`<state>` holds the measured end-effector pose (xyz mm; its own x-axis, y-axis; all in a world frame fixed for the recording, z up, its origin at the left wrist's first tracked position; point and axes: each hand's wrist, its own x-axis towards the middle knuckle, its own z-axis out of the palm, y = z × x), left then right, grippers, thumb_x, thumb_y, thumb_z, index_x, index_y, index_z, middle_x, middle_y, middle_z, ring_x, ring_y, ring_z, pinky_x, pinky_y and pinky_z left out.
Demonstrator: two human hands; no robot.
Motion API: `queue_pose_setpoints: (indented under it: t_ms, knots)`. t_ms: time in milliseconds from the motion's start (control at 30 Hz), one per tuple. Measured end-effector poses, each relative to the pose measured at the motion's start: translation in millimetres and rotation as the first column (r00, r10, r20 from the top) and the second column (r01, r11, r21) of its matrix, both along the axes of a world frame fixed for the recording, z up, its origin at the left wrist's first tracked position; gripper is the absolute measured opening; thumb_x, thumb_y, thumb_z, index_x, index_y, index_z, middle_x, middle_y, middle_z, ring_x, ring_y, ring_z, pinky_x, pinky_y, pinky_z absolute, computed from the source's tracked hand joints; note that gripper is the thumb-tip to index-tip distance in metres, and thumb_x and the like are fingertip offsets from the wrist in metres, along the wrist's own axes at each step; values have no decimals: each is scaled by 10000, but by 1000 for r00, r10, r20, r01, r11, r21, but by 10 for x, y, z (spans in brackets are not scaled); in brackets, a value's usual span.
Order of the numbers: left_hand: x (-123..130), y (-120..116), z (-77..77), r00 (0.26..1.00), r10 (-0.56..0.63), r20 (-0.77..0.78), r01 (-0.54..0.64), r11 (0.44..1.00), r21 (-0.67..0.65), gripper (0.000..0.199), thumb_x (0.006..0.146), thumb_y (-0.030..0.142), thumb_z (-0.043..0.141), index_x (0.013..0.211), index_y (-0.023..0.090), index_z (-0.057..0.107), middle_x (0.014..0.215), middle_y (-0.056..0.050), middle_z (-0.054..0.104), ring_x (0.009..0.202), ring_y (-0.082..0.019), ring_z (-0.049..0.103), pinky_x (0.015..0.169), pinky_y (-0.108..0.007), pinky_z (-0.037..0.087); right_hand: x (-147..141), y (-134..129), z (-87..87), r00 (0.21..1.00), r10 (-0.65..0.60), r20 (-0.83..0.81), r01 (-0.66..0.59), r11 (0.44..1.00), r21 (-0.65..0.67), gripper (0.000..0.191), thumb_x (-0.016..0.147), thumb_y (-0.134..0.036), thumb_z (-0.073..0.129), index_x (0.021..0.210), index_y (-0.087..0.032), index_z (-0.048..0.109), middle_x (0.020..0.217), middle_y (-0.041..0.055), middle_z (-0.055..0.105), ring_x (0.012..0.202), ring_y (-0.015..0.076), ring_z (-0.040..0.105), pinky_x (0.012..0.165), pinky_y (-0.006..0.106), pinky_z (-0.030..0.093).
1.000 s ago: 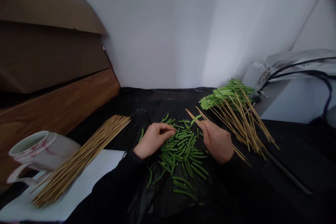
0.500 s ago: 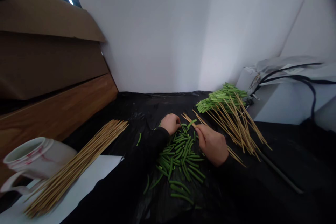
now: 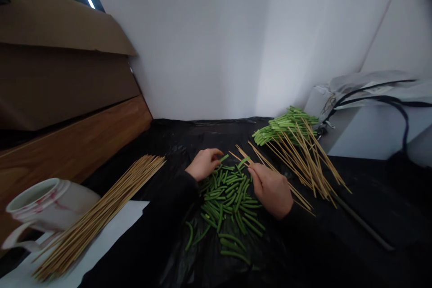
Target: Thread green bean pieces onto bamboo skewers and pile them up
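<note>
A loose pile of cut green stalk pieces [image 3: 232, 198], like beans or garlic scapes, lies in front of me. At the pile's far left edge is my left hand [image 3: 204, 164], thumb and index finger closing on one green stalk piece [image 3: 224, 158]. My right hand [image 3: 272, 190] pinches a bamboo skewer [image 3: 234, 156] pointing left, its other end hidden by the hand. Just ahead of the right fingertips, a green piece [image 3: 243, 161] lies across the skewer; whether it is pierced I cannot tell. More bamboo skewers [image 3: 258, 153] lie beneath and behind that hand.
Skewered light green stalks [image 3: 286, 127] are stacked at the back right, bare skewer ends [image 3: 312, 166] toward me. At left, a skewer bundle [image 3: 101, 216] rests on white paper [image 3: 118, 229] beside a tipped mug [image 3: 50, 202]. Black plastic sheeting [image 3: 202, 130] covers the surface; a cardboard box [image 3: 60, 76] stands left.
My left hand has moved left and its fingers have come round to a green piece at the pile's edge. The right hand stays nearly in place, the skewer tip now showing farther left.
</note>
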<state>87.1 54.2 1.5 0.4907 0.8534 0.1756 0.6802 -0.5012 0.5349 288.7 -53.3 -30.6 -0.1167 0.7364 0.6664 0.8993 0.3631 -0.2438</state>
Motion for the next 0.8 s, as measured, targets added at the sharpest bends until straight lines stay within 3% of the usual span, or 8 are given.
queue_pose_setpoints:
  t_ms: [133,233,300,467,600,800]
  knots:
    - [-235,-226,-55,973,28,230,19,980,-200,235,752,277,623,928,152,716,780,-48,693,719,-170,603,684,-266,429,-101,-66,-10,998,66,9,-66,997,-27,287,963,-231,353,873,-177,620,766,25,659,705,120,612,675,226,384]
    - [-286,-352,-71,872,152,465,77,895,-438,270,712,305,690,913,126,679,793,-60,694,699,-151,601,656,-257,430,-155,-97,-42,993,115,6,-115,993,-18,268,957,-216,364,937,-170,627,816,35,675,745,125,625,699,225,400]
    - [-301,-397,-61,801,223,555,134,837,-530,303,699,300,719,943,131,661,832,-66,703,698,-134,602,618,-232,408,-173,-106,-67,989,149,-1,-149,989,-25,262,955,-205,367,973,-170,626,855,41,683,789,127,631,719,222,412]
    - [-325,-428,-42,655,356,667,233,744,-626,386,693,267,758,1049,157,657,870,-52,707,702,-91,595,601,-192,386,-189,-115,-104,984,179,9,-178,981,-82,273,954,-197,357,1037,-184,617,899,46,686,824,131,632,742,229,436]
    - [-298,-448,-69,555,441,706,304,682,-665,313,682,276,782,950,145,690,815,-38,696,669,-66,588,619,-177,416,-187,-116,-107,983,180,15,-178,979,-100,278,951,-193,359,1041,-184,622,904,52,685,835,136,637,759,236,448]
    - [-256,-481,-77,504,492,710,375,616,-693,224,725,236,753,913,120,716,871,-77,708,712,-81,614,641,-173,452,-175,-127,-85,987,163,9,-162,983,-85,291,953,-211,355,1029,-191,636,898,58,689,833,142,637,763,246,459]
